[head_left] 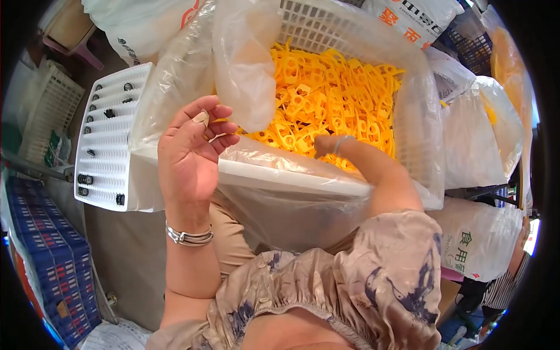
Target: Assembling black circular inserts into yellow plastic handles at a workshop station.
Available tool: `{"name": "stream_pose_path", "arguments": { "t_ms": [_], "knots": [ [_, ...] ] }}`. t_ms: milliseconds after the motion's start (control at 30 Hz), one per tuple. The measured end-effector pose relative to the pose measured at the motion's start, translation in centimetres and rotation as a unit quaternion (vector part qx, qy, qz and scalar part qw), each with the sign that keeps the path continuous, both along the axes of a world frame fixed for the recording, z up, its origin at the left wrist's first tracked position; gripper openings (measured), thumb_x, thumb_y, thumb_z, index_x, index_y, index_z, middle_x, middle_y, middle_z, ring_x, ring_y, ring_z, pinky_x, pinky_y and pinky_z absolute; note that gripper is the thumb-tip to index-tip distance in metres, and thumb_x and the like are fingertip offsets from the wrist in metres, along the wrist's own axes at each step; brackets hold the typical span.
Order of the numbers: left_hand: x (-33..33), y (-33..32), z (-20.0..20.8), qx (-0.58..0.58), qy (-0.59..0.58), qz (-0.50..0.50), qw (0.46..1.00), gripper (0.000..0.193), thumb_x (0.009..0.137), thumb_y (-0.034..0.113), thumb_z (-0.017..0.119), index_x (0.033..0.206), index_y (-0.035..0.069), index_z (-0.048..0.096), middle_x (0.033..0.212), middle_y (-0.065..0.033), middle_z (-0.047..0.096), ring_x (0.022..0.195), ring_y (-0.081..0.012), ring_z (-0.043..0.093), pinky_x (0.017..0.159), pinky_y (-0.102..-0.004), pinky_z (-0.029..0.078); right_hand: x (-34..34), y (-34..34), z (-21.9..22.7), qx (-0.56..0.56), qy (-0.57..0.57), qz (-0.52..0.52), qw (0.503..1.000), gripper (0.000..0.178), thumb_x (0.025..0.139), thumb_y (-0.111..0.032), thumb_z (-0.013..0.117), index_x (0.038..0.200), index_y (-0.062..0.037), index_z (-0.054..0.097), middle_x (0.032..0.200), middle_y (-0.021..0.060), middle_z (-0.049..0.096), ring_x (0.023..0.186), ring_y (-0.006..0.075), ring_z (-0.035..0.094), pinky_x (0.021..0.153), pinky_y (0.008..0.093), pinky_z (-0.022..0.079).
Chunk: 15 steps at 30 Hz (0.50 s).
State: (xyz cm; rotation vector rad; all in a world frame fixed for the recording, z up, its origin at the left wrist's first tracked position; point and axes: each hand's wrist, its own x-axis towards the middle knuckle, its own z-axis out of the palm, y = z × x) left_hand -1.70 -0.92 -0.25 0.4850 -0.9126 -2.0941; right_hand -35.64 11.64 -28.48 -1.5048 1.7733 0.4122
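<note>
A large pale plastic crate (pixel 417 116), lined with clear film, holds a heap of yellow plastic parts (pixel 350 93) with ring-shaped ends and thin strips. My right hand (pixel 332 146) reaches over the crate's near side, bent down at the heap; its fingertips are mostly hidden. My left hand (pixel 192 151) is raised at the crate's near left corner, palm up. Its fingers are loosely curled and apart, and I see nothing held in them. Round the thumb tip sits a beige wrap (pixel 201 118). A bunched translucent plastic bag (pixel 245 64) hangs over the crate's left part.
Left of the crate stands a white ribbed tray (pixel 111 157) bearing several small black parts. A blue basket (pixel 52 256) is at the far left. White sacks (pixel 478 134) crowd the right side, another sack (pixel 146 26) the back left. Clear film (pixel 280 210) drapes over the crate's near edge.
</note>
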Motion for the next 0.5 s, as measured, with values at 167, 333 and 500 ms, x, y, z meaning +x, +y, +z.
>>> {"name": "stream_pose_path", "arguments": {
  "t_ms": [167,333,500],
  "knots": [
    [-0.3,0.1,-0.1,0.005,-0.016,0.013,1.000,0.028,0.081,0.007,0.043,0.106,-0.003,0.052,0.091,-0.0145,0.058,0.074,-0.0210,0.058,0.068,-0.0328,0.049,-0.1,-2.3,18.3,-0.093,-0.040,-0.060,0.993,0.024,0.069,-0.023,0.066,0.072,0.0006,0.062,0.058,0.0074,0.056,0.053,0.0169,0.050,0.052,0.0340,0.041],
    [-2.0,1.6,-0.7,-0.139,-0.098,0.047,0.984,0.030,0.079,0.004,0.051,0.109,0.001,0.054,0.096,-0.0111,0.059,0.083,-0.0155,0.056,0.072,-0.0281,0.046,2.1,1.8,27.1,-0.302,-0.114,-0.208,0.923,0.013,0.077,-0.013,0.061,0.076,0.0006,0.062,0.053,-0.0030,0.042,0.051,0.0050,0.037,0.045,0.0241,0.030],
    [-4.0,3.3,-1.6,-0.350,-0.187,0.075,0.915,0.037,0.078,0.011,0.059,0.113,0.000,0.053,0.103,-0.0093,0.059,0.092,-0.0136,0.053,0.079,-0.0237,0.042,6.3,5.9,31.3,-0.380,-0.178,-0.208,0.884,0.012,0.077,-0.010,0.061,0.081,0.0012,0.062,0.054,-0.0031,0.045,0.052,0.0038,0.039,0.045,0.0234,0.031]
  ]
}}
